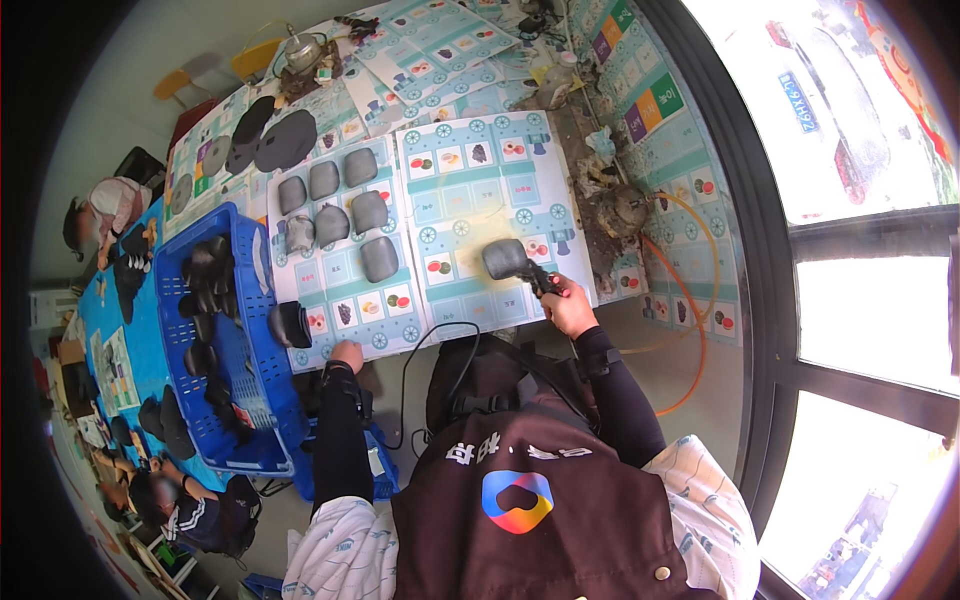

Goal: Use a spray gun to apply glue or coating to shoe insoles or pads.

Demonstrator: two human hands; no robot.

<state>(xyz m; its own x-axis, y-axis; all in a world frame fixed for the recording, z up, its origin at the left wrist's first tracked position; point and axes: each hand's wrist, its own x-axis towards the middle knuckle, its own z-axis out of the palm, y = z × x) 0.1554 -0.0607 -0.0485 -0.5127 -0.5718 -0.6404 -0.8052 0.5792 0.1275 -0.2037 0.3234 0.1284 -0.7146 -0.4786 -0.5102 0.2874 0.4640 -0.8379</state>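
Observation:
My right hand [570, 308] is closed round a black spray gun [538, 277] over the right part of the sheet-covered table. Just beyond its tip is a dark grey rounded pad [503, 259], and the two overlap in view. My left hand [347, 354] is curled closed at the table's front edge; whatever its fingers may hold is hidden. Several similar grey pads [331, 225] lie in rows on the left sheet [300, 262]. One more dark pad [290, 325] sits near my left hand, against the blue crate.
A blue plastic crate [232, 452] holding dark pieces stands at the left. Flat dark pieces [285, 140] and a metal pot [301, 50] are farther back. An orange hose [704, 330] loops at the right, beside a window frame [768, 300]. Other people [200, 505] sit at the far left.

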